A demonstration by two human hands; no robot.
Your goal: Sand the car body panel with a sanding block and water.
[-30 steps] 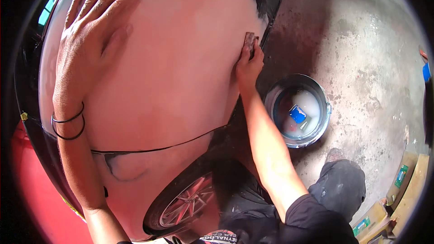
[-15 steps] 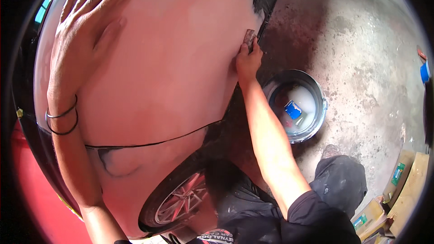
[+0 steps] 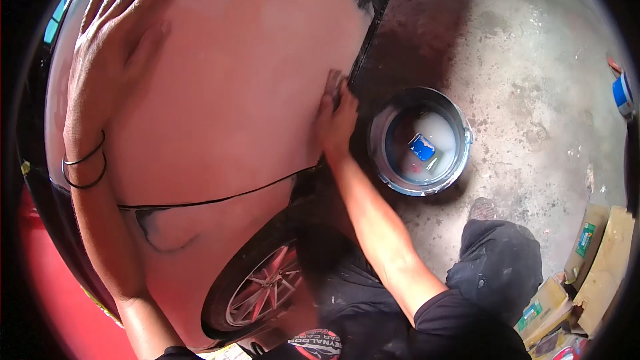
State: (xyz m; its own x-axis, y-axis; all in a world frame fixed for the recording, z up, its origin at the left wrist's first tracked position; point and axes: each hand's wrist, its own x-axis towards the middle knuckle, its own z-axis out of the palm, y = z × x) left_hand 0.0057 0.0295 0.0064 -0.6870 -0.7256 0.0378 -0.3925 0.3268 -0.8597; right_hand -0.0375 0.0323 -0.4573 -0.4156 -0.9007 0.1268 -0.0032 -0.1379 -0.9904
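Note:
A pinkish, matte car body panel (image 3: pixel 227 93) fills the left half of the view. My left hand (image 3: pixel 113 47) lies on its upper left part with the fingers stretched out, holding nothing. At the panel's right edge, my right hand (image 3: pixel 339 117) grips a small grey-brown sanding block (image 3: pixel 334 81) and presses it against the surface. Part of the block is hidden under the fingers. A dark seam (image 3: pixel 227 199) runs across below both hands, above the wheel (image 3: pixel 263 290).
On the concrete floor right of my forearm stands a dark bucket (image 3: pixel 467 140) of cloudy water, with a blue piece (image 3: pixel 422 147) in it. Cardboard boxes (image 3: pixel 603 270) lie at the lower right. A blue and white container (image 3: pixel 622 95) is at the far right.
My right hand has slid the sanding block down the panel toward me and slightly left. My left hand stays on the panel. The whole view has shifted a little.

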